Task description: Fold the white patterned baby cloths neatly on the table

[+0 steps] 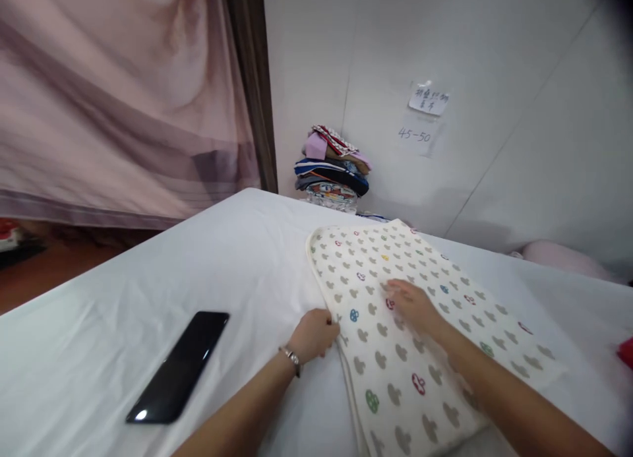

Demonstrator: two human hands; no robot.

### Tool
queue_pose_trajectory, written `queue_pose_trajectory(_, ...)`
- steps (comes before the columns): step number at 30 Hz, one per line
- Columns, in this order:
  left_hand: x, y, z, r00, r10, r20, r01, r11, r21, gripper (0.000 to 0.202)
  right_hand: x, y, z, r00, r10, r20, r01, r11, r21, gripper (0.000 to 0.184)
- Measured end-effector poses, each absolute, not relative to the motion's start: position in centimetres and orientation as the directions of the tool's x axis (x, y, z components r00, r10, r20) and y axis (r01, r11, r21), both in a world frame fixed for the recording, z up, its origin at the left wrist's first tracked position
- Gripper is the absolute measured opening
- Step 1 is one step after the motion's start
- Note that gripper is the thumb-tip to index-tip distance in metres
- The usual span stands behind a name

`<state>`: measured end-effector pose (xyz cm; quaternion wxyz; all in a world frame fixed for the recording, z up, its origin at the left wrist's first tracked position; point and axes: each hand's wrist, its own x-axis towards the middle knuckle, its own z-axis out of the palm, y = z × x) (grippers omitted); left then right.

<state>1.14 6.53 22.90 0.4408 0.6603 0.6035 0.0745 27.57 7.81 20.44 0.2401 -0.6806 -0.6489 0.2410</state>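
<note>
A folded cream cloth (420,292) printed with small grey and coloured mouse-head shapes lies on a white-covered table (148,272). My left hand (314,335), with a bracelet at the wrist, is closed and pinches the cloth's left edge. My right hand (413,305) lies flat on top of the cloth with its fingers stretched out and pressed down.
A black phone (180,366) lies screen-up on the table to the left of my left arm. A stack of folded clothes (332,168) stands against the white wall at the back. A pink curtain (113,94) hangs at the left. A paper note (428,99) is stuck on the wall.
</note>
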Motion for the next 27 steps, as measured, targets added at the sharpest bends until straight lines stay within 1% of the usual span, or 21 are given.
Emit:
queue_pose_trajectory(1,1.1,6.6,23.0,0.275,0.856,-0.438,0.723,0.117,0.681,0.017,25.3,5.8,20.9,-0.071,0.997,-0.031,0.7,0.027,-0.713,0.038)
queue_pose_trajectory(2,1.0,6.6,23.1,0.29,0.849,-0.442,0.713,0.117,0.691,0.018,23.2,3.8,21.3,-0.143,0.989,-0.031,0.646,0.07,-0.76,0.034)
queue_pose_trajectory(4,0.8,6.7,23.1,0.32,0.839,-0.44,0.678,0.121,0.725,0.021,19.9,0.8,22.0,-0.186,0.982,-0.028,0.615,0.094,-0.783,0.032)
queue_pose_trajectory(6,0.8,6.8,23.0,0.343,0.841,-0.418,0.618,0.133,0.775,0.022,17.6,-0.9,22.6,-0.166,0.985,-0.047,0.676,0.079,-0.733,0.037)
queue_pose_trajectory(8,1.0,6.7,22.9,0.354,0.847,-0.398,0.542,0.161,0.825,0.024,16.1,-1.4,23.0,-0.129,0.99,-0.052,0.764,0.066,-0.642,0.043)
queue_pose_trajectory(10,1.3,6.5,22.9,0.342,0.854,-0.392,0.487,0.195,0.851,0.025,15.1,-1.2,23.1,-0.109,0.994,-0.03,0.83,0.074,-0.553,0.045)
queue_pose_trajectory(12,1.5,6.4,23.1,0.322,0.862,-0.392,0.464,0.217,0.859,0.024,14.3,-0.5,23.0,-0.098,0.995,-0.001,0.872,0.085,-0.482,0.041)
queue_pose_trajectory(14,1.6,6.3,23.2,0.318,0.866,-0.385,0.456,0.216,0.863,0.022,14.0,0.2,22.7,-0.079,0.997,0.011,0.895,0.076,-0.439,0.033)
queue_pose_trajectory(16,1.4,6.4,23.3,0.333,0.865,-0.376,0.454,0.203,0.868,0.021,14.1,0.9,22.5,-0.053,0.998,0.028,0.889,0.06,-0.454,0.027)
queue_pose_trajectory(20,0.4,7.3,22.9,0.337,0.871,-0.357,0.496,0.157,0.854,0.023,15.1,1.7,22.4,0.037,0.999,0.017,0.79,-0.019,-0.613,0.024)
queue_pose_trajectory(21,0.2,7.5,22.8,0.329,0.878,-0.348,0.516,0.141,0.845,0.024,15.4,1.7,22.5,0.062,0.998,0.014,0.77,-0.039,-0.637,0.022)
queue_pose_trajectory(23,-0.1,7.7,22.6,0.305,0.896,-0.323,0.564,0.103,0.82,0.023,15.7,1.7,22.6,0.087,0.996,0.029,0.762,-0.048,-0.645,0.02)
queue_pose_trajectory(27,0.1,7.1,22.8,0.25,0.939,-0.235,0.671,0.007,0.742,0.018,15.7,1.6,22.3,0.065,0.995,0.072,0.815,-0.011,-0.58,0.023)
